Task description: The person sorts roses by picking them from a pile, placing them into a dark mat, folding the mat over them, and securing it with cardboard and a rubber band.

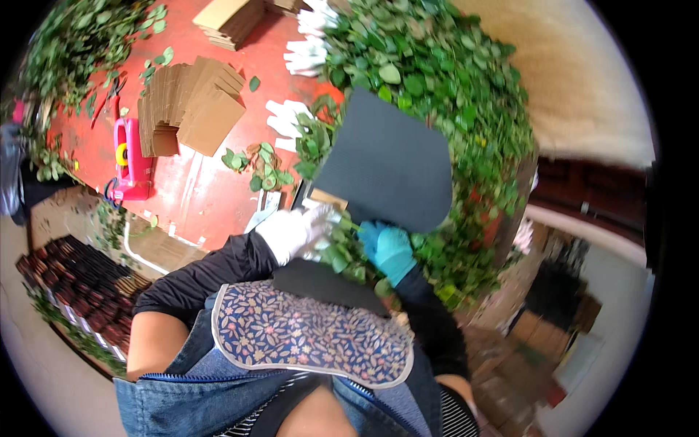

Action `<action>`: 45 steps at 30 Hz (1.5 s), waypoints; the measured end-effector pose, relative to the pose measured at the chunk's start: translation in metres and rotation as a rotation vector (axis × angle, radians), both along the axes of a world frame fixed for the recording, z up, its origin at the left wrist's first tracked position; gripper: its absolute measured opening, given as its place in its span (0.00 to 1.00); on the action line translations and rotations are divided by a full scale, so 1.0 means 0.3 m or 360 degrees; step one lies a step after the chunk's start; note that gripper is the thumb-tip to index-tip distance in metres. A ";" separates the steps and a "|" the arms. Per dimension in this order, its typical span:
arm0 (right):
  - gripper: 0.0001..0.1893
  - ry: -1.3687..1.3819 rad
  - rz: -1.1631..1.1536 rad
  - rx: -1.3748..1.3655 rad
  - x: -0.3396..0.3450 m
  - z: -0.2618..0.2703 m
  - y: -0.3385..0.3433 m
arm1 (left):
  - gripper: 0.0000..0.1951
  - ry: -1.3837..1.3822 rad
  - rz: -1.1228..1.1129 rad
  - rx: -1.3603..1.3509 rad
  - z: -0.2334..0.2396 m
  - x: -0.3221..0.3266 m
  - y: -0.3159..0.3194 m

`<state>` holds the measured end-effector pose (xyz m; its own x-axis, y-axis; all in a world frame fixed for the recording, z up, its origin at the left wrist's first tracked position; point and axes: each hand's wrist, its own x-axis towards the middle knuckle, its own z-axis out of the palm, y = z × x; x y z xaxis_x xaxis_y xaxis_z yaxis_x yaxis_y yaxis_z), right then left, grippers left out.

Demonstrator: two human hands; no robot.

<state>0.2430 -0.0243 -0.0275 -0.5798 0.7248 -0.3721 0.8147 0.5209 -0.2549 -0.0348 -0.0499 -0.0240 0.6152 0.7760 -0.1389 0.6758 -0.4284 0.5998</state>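
My left hand (295, 232), in a white glove, is at the near side of the table, its blurred fingers at a small cardboard piece (329, 199) and some white material. My right hand (389, 248), in a teal glove, is curled around green stems at the lower edge of a dark grey sheet (390, 158). Leafy stems (341, 248) lie between both hands. A second dark pad (327, 287) sits below them, against the patterned cloth (311, 333) on my front. The fingertips of both hands are partly hidden.
The red table (218, 180) holds fanned cardboard sleeves (210, 120), a cardboard stack (229, 24), a pink tape dispenser (131, 164), red-handled pruners (113, 101) and white-wrapped stem bundles (289, 123). A large leafy heap (426, 60) covers the right side. Dark bundled items (82, 284) stand at lower left.
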 end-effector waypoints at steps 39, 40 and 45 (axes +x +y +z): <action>0.24 -0.0633 -0.0593 0.0206 -0.025 0.523 0.720 | 0.15 -0.0688 0.0461 -0.0412 -0.016 0.023 -0.058; 0.24 -0.0740 -0.0619 0.0294 -0.037 0.581 0.740 | 0.14 -0.0683 0.0477 -0.0338 -0.015 0.019 -0.055; 0.26 -0.0018 -0.0177 0.0727 0.069 0.618 0.810 | 0.10 -0.0391 0.0492 -0.0687 0.066 0.024 -0.016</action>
<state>0.2639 0.2187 0.1580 -0.4870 0.8734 -0.0065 0.8734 0.4869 -0.0104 -0.0276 -0.0547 -0.0042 0.4234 0.8295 -0.3643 0.5494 0.0847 0.8313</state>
